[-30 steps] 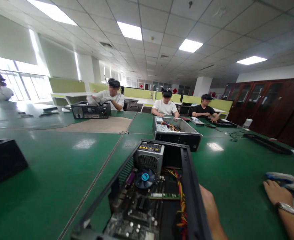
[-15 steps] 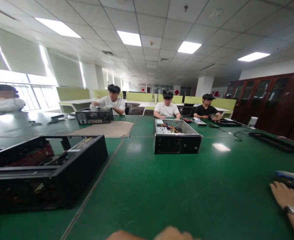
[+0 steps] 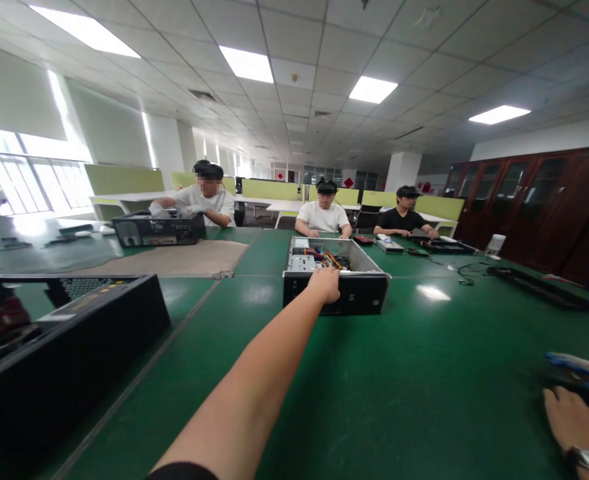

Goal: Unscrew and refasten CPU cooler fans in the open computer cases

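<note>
My left arm stretches far across the green table. My left hand is closed over the near top edge of an open grey and black computer case, whose coloured cables show inside. At the bottom right my right hand, with a watch on the wrist, lies flat on the table with its fingers out. It is just short of a blue-handled tool and holds nothing.
A black open computer case lies on its side at the near left. Three people sit at the far side of the table with another case, trays and cables. Dark wooden cabinets line the right wall.
My left arm has reached out from the bottom edge and taken hold of the middle case. The black case has slid away to the left. My right hand has hardly moved.
</note>
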Demonstrator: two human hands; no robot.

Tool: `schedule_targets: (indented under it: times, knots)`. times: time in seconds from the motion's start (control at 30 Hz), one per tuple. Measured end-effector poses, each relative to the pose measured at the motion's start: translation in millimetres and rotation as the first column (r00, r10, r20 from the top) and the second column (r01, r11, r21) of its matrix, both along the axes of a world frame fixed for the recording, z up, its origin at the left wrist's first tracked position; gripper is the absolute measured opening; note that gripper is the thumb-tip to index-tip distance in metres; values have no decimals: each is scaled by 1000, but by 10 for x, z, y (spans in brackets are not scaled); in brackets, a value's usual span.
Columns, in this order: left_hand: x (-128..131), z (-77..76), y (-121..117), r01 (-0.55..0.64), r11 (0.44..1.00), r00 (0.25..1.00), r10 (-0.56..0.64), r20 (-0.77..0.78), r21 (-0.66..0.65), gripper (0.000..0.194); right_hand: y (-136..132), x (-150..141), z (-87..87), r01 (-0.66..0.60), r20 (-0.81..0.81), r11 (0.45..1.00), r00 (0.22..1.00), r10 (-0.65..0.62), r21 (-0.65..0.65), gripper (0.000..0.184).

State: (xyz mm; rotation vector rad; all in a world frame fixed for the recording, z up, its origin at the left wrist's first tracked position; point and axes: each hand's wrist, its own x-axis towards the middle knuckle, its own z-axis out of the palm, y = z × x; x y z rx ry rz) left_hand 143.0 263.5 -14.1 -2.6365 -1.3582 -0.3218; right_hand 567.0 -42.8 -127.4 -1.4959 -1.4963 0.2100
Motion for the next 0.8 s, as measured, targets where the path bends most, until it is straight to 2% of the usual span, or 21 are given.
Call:
schedule_targets:
  times: [0.07, 0.1, 0.2, 0.3, 0.43, 0.47, 0.53, 0.57, 0.63, 0.73, 0.8]
  knots:
    - [52, 14, 222, 6, 999, 999, -7, -36, -42, 38, 17, -50, -26, 234, 120, 972, 964, -237, 35, 25]
    - [65, 20, 313, 1, 998, 999, -4, -51, -59, 37, 30, -80, -33, 266, 178, 962, 946, -272, 56, 21]
    - [63, 7, 472, -33, 997, 997, 28, -67, -76, 35, 63, -136, -29, 206, 278, 974, 934, -223, 88, 21]
    - [41, -60, 470, -76, 997, 996, 75, -43, -26, 36, 51, -114, -7, 93, 333, 990, 935, -122, 101, 28]
    - [15, -133, 391, -93, 995, 995, 94, -18, 36, 38, 10, 1, -30, 213, 377, 977, 902, -208, 28, 28]
    - [1, -137, 373, -87, 995, 996, 88, -19, 38, 38, 17, 23, -56, 182, 360, 983, 916, -174, 12, 28]
    - [-46, -135, 325, -69, 997, 997, 70, -20, 40, 38, 69, 18, -138, 8, 298, 1000, 954, -13, 20, 30]
    - [-81, -132, 289, -58, 998, 998, 59, -21, 40, 38, 113, -14, -194, -90, 248, 993, 966, 68, 80, 34]
    - [-170, -128, 185, -37, 999, 999, 38, -19, 38, 40, 219, -131, -318, -230, 138, 942, 970, 201, 244, 45]
    - [-345, -129, -60, -6, 999, 1000, 6, -8, 38, 57, 331, -317, -459, -331, 33, 854, 937, 348, 400, 54]
    - [-478, -126, -268, 13, 999, 1000, -13, 5, 40, 68, 316, -363, -465, -301, 20, 856, 946, 323, 421, 50]
